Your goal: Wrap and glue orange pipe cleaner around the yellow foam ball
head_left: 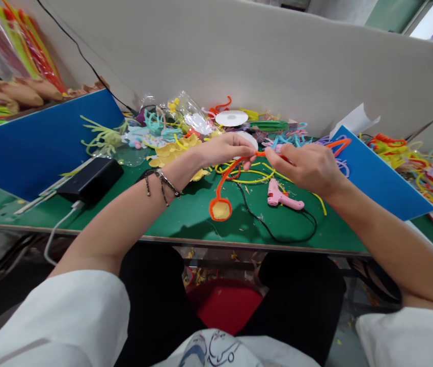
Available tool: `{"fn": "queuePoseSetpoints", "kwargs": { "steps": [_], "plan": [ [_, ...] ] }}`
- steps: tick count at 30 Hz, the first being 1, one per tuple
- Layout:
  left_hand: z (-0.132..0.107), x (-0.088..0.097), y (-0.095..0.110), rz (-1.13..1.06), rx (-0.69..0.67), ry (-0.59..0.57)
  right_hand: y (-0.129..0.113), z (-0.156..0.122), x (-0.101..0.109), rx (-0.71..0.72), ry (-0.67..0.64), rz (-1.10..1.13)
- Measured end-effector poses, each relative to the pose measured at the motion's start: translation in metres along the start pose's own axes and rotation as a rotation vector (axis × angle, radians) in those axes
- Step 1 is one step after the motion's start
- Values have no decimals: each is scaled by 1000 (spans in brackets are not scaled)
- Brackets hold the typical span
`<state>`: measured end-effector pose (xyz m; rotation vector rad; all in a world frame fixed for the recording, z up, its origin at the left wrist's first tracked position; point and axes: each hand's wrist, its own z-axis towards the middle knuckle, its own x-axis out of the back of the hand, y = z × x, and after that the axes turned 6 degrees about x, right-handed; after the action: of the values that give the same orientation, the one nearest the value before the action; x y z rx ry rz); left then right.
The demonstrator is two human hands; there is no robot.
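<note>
An orange pipe cleaner (224, 178) runs between my two hands above the green table. One end hangs down and is curled into a ring around a pale yellow disc (221, 210). My left hand (229, 148) pinches the pipe cleaner between thumb and fingers. Close beside it, my right hand (308, 165) is closed on the same strand, and an orange loop sticks out past its far side. Below my right hand, a pink glue gun (282, 197) lies on the table with its black cord curving toward me.
Blue boards (380, 176) stand at both sides of the green table (186, 224). A black box (90, 179) with a white cable lies at left. Yellow felt pieces (166, 153), white discs (232, 118) and coloured pipe cleaners crowd the back. A red bin (224, 306) is below.
</note>
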<state>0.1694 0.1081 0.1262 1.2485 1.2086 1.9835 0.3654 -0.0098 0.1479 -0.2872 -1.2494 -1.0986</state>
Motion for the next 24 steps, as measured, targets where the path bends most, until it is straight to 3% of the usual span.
{"fn": "queuePoseSetpoints", "kwargs": {
  "steps": [3, 6, 8, 11, 13, 15, 20, 22, 24],
  "plan": [
    [-2, -6, 0, -108, 34, -68, -1, 5, 9, 35, -33, -48],
    [-4, -11, 0, -74, 50, -81, -1, 6, 10, 71, -48, -131],
    [-5, -13, 1, 53, 29, 0, 2, 3, 6, 81, -20, -157],
    [-11, -17, 5, 438, -118, 210, 6, -4, -4, 40, 34, -101],
    [-17, -20, 10, 712, -239, 300, 6, -8, -8, 18, 46, 73],
    [-23, -24, 14, 879, -308, 306, 3, -10, -9, 6, 30, 368],
    [-25, -26, 17, 950, -303, 283, -8, -11, -13, -260, -53, 1142],
    [-19, -23, 16, 884, -284, 341, -7, -12, -14, -328, -6, 1116],
    [-13, -18, 13, 756, -238, 328, -4, -13, -13, -285, 74, 789]
  ]
}}
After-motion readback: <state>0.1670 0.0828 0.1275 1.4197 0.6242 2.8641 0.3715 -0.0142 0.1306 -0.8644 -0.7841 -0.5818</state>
